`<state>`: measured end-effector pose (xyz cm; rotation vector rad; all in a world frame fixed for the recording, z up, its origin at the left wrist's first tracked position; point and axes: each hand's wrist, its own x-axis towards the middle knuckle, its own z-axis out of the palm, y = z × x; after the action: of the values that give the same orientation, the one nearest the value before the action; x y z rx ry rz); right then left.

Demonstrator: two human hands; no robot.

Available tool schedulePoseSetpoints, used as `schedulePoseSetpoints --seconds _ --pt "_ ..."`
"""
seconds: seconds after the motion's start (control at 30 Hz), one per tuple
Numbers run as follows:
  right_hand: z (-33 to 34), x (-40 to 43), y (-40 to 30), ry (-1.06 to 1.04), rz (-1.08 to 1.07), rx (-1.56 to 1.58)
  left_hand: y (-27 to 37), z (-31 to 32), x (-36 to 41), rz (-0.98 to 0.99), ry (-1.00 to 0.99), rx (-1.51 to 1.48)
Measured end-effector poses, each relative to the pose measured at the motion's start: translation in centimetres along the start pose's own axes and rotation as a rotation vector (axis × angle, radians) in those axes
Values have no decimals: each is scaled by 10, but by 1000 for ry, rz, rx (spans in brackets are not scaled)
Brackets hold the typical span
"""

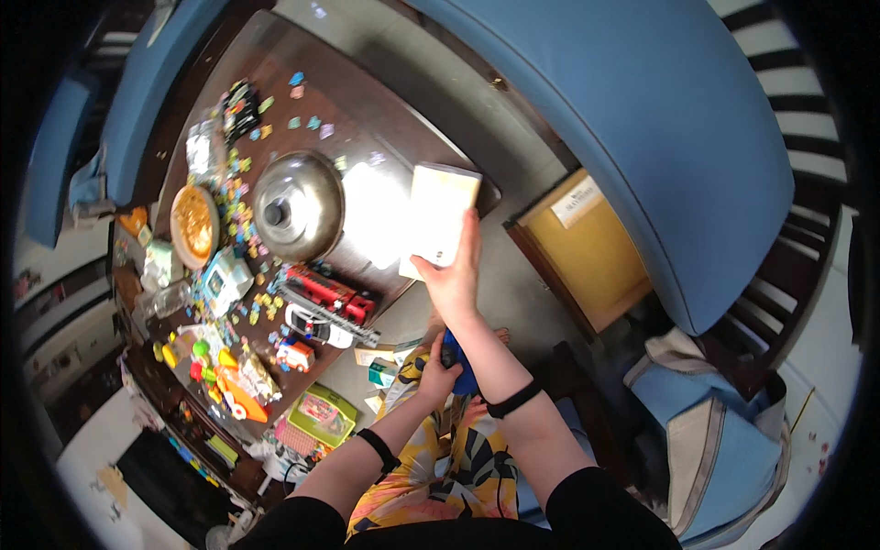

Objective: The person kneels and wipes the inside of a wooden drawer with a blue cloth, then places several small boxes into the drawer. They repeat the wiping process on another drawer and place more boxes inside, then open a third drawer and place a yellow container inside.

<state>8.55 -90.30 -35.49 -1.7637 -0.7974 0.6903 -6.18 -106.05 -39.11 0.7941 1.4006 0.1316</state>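
Observation:
My right hand (pixel 454 275) grips a flat cream-white box or book (pixel 443 196) by its near end, with my thumb on top. It is held over the corner of a dark wooden table (pixel 385 120), and glare washes out part of its face. Lower down, before my lap, my left hand (pixel 440 375) is closed around a blue item (pixel 465 375) with a dark part; my right forearm partly hides it. Left of the box, a domed metal lid (pixel 306 192) with a black knob rests on the table.
A red toy fire truck (pixel 330 292), a toy car (pixel 317 324) and many small coloured pieces (pixel 244 199) litter the table. A dish of orange contents (pixel 195 227) stands farther left. Below lies a green basket (pixel 323 416). At right are an open drawer (pixel 591 261) and a blue cushion (pixel 639 124).

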Motion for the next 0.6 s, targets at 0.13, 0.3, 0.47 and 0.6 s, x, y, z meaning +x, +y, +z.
schedulePoseSetpoints --seconds 0.13,0.3,0.47,0.6 --pt "-77 -10 62 290 146 337 4 5 7 -56 -22 123" --pt "-165 -6 179 538 570 438 1 24 27 -5 -69 110" --pt "-197 7 309 556 650 381 -22 42 63 14 -102 120" --pt "-207 39 384 585 729 130 -40 44 87 96 -141 151"
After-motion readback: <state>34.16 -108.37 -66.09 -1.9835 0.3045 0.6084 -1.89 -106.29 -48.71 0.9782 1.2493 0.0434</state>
